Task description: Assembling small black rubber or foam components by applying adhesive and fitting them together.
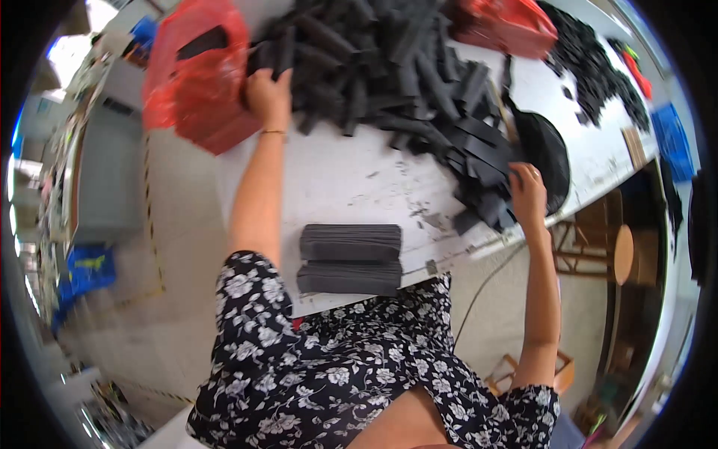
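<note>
A large heap of black foam-like strips (351, 45) covers the far part of the white table. At its left edge, beside a red plastic bag (202, 90), my left hand (269, 99) has its fingers closed around a dark strip; its fingertips are partly hidden among the pieces. My right hand (529, 196) is at the heap's near right end, its fingers bent against flat black pieces (482, 150). Two neat stacks of flat black strips, a farther stack (350, 243) and a nearer stack (349, 278), lie side by side at the table's front edge, close to my body.
A black round-ended object (544, 150) lies just beyond my right hand. Another red bag (505, 26) and a pile of small black pieces (598, 75) are farther right. Dark scraps dot the white table (336, 172). A wooden stool (621, 254) stands off the right edge.
</note>
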`<state>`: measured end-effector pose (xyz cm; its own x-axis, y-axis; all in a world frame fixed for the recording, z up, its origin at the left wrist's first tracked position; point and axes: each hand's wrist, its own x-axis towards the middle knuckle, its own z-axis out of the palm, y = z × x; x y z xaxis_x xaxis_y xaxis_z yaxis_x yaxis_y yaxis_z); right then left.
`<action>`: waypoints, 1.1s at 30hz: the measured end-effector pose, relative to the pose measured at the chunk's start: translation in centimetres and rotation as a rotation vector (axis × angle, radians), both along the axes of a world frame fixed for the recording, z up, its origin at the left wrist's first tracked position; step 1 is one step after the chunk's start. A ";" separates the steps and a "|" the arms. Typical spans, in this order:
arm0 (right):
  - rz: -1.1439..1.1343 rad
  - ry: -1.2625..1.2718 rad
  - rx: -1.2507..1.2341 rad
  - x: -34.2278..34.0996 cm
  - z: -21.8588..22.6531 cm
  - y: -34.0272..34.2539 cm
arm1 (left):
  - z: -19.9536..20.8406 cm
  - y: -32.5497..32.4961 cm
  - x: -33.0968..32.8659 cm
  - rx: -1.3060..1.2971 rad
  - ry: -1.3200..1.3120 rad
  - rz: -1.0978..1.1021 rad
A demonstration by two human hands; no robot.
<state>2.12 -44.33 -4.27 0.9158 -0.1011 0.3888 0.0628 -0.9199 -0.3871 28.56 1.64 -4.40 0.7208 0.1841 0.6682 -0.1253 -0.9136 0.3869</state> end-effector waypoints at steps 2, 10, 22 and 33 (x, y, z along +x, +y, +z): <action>-0.018 -0.023 0.070 0.7 0.4 0.6 | -0.2 2.6 0.5 -0.196 0.228 0.015; 0.067 -0.079 -0.597 4.0 -2.0 1.1 | 1.6 -2.9 -9.0 -1.163 0.346 -0.521; 0.211 0.161 -0.631 2.6 -1.9 0.1 | 4.2 -5.0 -22.7 -1.897 0.476 -0.627; 0.607 -0.244 0.007 -4.6 8.8 18.9 | 5.9 -9.5 -29.5 -1.950 0.731 -0.982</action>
